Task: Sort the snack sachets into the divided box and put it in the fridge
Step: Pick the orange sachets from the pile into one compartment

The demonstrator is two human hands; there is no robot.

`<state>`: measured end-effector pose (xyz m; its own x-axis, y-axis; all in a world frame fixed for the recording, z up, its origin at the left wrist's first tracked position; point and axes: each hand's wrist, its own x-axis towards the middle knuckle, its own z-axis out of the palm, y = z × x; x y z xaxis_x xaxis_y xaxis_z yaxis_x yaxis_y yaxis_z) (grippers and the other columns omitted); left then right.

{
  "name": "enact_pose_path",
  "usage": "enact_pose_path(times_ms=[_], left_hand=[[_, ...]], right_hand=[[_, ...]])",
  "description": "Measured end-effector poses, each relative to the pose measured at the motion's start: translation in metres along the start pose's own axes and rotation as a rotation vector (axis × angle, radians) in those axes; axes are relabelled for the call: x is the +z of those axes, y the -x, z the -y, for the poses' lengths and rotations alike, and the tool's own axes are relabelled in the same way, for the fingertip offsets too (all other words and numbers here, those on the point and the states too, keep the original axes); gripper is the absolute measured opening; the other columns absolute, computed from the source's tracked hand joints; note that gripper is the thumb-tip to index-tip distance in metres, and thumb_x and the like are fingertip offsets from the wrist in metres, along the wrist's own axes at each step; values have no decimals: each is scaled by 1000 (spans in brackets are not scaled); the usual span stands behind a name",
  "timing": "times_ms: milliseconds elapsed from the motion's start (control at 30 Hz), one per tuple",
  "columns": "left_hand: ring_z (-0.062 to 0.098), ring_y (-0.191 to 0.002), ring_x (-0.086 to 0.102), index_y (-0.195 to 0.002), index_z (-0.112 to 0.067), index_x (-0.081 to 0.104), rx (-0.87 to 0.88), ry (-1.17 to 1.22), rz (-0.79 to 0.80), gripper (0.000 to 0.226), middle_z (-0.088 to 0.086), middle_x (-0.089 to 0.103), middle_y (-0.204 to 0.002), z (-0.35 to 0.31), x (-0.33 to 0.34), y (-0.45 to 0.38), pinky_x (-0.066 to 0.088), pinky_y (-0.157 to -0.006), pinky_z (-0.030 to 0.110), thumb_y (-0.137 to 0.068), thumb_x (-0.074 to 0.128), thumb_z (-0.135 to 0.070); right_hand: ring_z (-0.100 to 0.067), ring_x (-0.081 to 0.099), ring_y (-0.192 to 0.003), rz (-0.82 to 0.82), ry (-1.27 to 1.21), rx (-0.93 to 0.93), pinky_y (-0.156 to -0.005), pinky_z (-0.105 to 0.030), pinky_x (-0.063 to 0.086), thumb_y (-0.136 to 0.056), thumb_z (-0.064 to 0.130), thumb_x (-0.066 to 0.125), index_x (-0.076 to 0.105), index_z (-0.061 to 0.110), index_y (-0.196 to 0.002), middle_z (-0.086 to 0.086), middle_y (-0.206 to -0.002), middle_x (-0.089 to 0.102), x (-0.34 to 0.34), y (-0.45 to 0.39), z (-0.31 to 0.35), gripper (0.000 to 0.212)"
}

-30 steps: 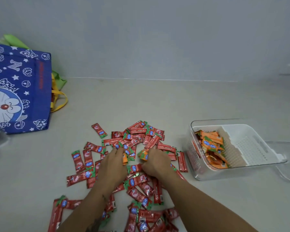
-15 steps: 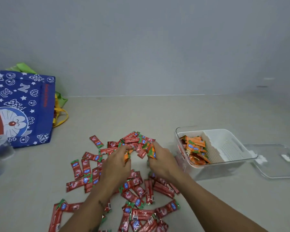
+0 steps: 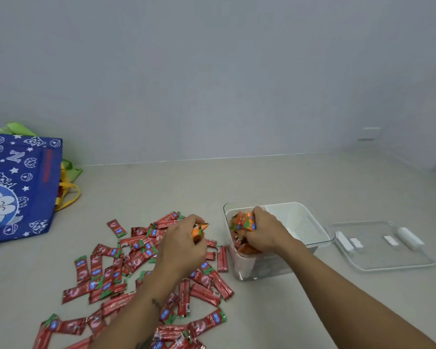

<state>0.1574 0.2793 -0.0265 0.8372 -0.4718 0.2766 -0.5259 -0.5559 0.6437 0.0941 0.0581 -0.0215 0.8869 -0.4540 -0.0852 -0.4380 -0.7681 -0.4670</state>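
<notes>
Since half a second ago, my right hand has left the pile and now sits over the left compartment of the divided box, fingers curled round a bunch of orange sachets. My left hand has stayed over the spread of red sachets, and the box now lies nearer the middle of the picture than before.

From the head camera, my left hand pinches one orange sachet, its tip poking out past my fingers toward the box. That hand hovers above the far right part of the red scatter, which covers the beige counter from the middle down to the lower edge. More orange packets lie below my right hand in the left compartment; the right compartment holds a white perforated insert with nothing I can make out inside. A few red sachets lie just beside the box's left wall.

To the right of the box, close by, the clear lid lies flat with white clips on it. At the far left, a blue cartoon-print bag with yellow handles stands against the grey wall, a green bag showing behind it.
</notes>
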Motion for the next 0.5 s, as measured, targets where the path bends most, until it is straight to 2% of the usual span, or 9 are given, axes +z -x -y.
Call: enact_pose_path(times_ms=[100,267,367,500], left_hand=[[13,-73,60,-107,-37,55,-76,-9,26,28,-7,62,-86,-20,14,-9,56,-64,36,-84,59,-24],[12,-69,63,-107,-35,54,-176,34,24,25,-10,63,-81,-53,42,-27,56,-66,36,-85,60,-24],[12,-73,63,-108,-30,56,-233,59,7,24,-5,67,-91,-72,58,-44,51,-70,31,-84,61,-26],[19,-86,62,-116,-29,53,-340,118,55,34,-1,63,-104,-90,77,-70,46,-71,30,-83,58,-27]], right_hand=[[-30,57,-104,102,-13,-16,-84,-35,47,-74,41,64,47,20,-119,-9,-122,53,-2,-7,-15,53],[-26,53,-116,164,22,-231,-96,-41,47,-78,49,55,42,27,-136,-2,-133,47,-11,15,-40,64],[-22,51,-111,68,83,-390,-87,-39,48,-87,53,44,45,27,-126,2,-124,47,-6,35,-54,47],[-30,58,-100,-5,380,-529,-76,-39,46,-84,47,47,53,19,-121,-6,-114,56,6,39,-61,47]])
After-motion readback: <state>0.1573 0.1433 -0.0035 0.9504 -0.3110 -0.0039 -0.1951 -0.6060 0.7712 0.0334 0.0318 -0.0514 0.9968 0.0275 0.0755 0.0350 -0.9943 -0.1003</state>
